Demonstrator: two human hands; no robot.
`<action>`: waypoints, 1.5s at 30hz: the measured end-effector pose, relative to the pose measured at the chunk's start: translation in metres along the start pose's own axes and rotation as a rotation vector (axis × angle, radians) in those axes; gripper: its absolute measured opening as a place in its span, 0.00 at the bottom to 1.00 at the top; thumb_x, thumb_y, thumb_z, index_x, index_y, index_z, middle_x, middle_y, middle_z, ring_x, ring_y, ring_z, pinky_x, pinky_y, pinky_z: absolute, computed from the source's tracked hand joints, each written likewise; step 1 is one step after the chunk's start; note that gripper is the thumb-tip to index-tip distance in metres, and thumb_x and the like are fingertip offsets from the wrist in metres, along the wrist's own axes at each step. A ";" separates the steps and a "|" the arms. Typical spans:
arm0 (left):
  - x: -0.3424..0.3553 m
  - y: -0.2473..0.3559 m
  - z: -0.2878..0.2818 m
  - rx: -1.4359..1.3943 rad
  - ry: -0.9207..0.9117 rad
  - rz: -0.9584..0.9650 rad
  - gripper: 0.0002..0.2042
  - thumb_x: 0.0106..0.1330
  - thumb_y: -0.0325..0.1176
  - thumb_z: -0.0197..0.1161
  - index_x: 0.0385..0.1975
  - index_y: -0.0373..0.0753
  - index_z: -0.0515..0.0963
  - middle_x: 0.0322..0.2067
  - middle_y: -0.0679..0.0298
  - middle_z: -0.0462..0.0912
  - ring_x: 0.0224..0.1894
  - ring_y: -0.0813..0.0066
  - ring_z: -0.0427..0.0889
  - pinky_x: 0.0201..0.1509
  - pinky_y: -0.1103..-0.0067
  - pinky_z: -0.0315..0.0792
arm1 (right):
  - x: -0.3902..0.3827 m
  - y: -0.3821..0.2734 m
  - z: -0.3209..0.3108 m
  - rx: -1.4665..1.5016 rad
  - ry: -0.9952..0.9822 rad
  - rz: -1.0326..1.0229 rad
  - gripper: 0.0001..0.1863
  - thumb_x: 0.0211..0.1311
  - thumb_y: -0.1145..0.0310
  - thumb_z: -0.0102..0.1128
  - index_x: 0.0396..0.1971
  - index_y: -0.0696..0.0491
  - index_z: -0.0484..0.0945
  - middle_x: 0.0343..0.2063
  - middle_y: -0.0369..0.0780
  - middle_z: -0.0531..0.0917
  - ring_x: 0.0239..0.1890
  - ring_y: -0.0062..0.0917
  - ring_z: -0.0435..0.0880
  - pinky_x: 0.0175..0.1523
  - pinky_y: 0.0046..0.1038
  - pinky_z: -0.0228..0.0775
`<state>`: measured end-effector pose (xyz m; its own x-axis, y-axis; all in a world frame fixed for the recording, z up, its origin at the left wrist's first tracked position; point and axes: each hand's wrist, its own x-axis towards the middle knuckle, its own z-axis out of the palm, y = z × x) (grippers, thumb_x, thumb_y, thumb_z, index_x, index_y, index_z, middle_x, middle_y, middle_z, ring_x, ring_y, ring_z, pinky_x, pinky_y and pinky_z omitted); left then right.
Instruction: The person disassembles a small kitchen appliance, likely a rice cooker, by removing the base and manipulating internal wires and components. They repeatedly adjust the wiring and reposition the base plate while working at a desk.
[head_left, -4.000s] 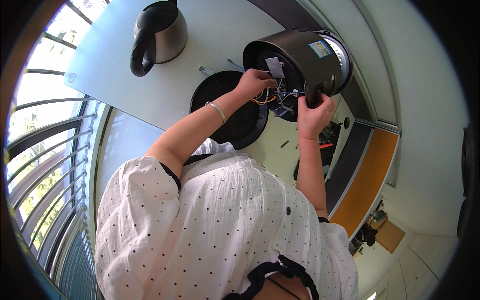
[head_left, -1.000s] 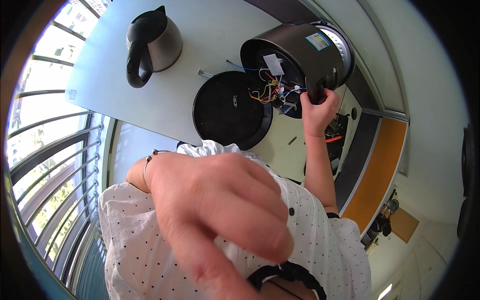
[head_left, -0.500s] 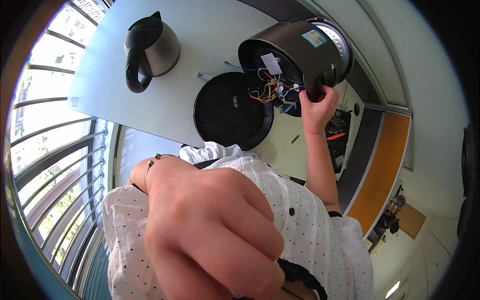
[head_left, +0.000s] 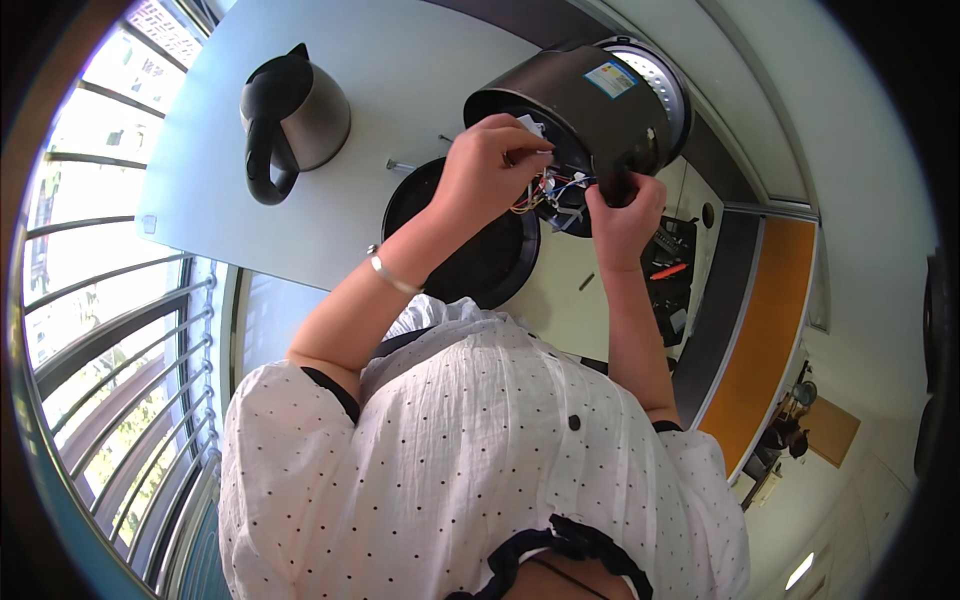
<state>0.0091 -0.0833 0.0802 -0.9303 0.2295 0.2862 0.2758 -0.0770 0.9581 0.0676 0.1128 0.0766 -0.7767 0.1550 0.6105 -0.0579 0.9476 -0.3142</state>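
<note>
A dark brown electric cooker point(head_left: 550, 90) lies on its side, its underside open toward me. Coloured wires point(head_left: 530, 205) and small metal parts hang from that opening, and a white piece point(head_left: 532, 125) shows inside. My right hand point(head_left: 625, 218) is wrapped round the cooker's black handle point(head_left: 632, 178). At the opening, my left hand point(head_left: 492, 168) has its fingertips pinched together among the wires; what lies between them is too small to make out. Below my left forearm rests a round black base cover point(head_left: 485, 265), partly hidden by that arm.
A steel and black kettle point(head_left: 315, 120) stands at the far left of the table. Beside the cover lies a small metal piece point(head_left: 402, 166). A black tool case point(head_left: 672, 290) with an orange-handled tool point(head_left: 668, 272) sits at the right. A small dark bit point(head_left: 587, 281) lies nearby.
My left hand has moved from close under the camera out to the cooker's opening. My right hand stays on the handle.
</note>
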 end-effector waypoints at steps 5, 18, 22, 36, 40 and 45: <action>0.003 -0.054 0.044 0.240 -0.135 -0.148 0.08 0.49 0.32 0.67 0.27 0.35 0.82 0.27 0.56 0.80 0.31 0.60 0.79 0.34 0.73 0.72 | 0.000 -0.002 -0.004 0.023 0.001 -0.004 0.24 0.33 0.73 0.68 0.34 0.58 0.66 0.32 0.47 0.70 0.36 0.44 0.71 0.41 0.39 0.66; 0.017 -0.093 0.077 0.394 -0.295 -0.022 0.10 0.51 0.36 0.63 0.30 0.37 0.81 0.27 0.49 0.81 0.35 0.53 0.81 0.36 0.67 0.74 | -0.003 0.001 -0.007 0.145 0.061 0.150 0.23 0.33 0.72 0.66 0.34 0.57 0.67 0.33 0.48 0.68 0.36 0.45 0.70 0.38 0.39 0.67; 0.017 -0.065 0.081 0.557 -0.312 0.230 0.07 0.52 0.34 0.60 0.29 0.43 0.82 0.27 0.55 0.81 0.30 0.52 0.80 0.31 0.66 0.73 | 0.000 -0.002 -0.015 0.109 0.042 0.114 0.22 0.31 0.72 0.65 0.29 0.60 0.64 0.33 0.49 0.68 0.38 0.45 0.70 0.41 0.38 0.69; 0.011 -0.089 0.075 0.386 -0.349 0.049 0.08 0.54 0.31 0.59 0.29 0.35 0.80 0.25 0.52 0.81 0.27 0.55 0.81 0.29 0.69 0.72 | -0.006 -0.007 -0.011 0.077 0.092 0.108 0.22 0.30 0.72 0.66 0.29 0.59 0.66 0.32 0.46 0.69 0.36 0.41 0.73 0.37 0.34 0.72; 0.009 -0.069 0.077 0.537 -0.295 0.113 0.09 0.52 0.32 0.61 0.30 0.35 0.81 0.25 0.52 0.82 0.28 0.55 0.82 0.30 0.69 0.73 | -0.004 -0.006 -0.013 0.070 0.074 0.116 0.22 0.30 0.72 0.66 0.28 0.60 0.66 0.32 0.47 0.69 0.36 0.41 0.73 0.38 0.34 0.72; 0.010 -0.064 0.082 0.610 -0.298 0.118 0.11 0.52 0.34 0.61 0.32 0.36 0.81 0.27 0.51 0.81 0.30 0.54 0.82 0.32 0.67 0.73 | -0.005 -0.004 -0.011 0.081 0.082 0.113 0.22 0.30 0.72 0.66 0.29 0.60 0.65 0.32 0.47 0.68 0.36 0.41 0.73 0.37 0.35 0.72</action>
<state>0.0017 0.0030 0.0227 -0.8039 0.5164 0.2951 0.5388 0.4219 0.7292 0.0790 0.1111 0.0829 -0.7276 0.2846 0.6242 -0.0260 0.8978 -0.4397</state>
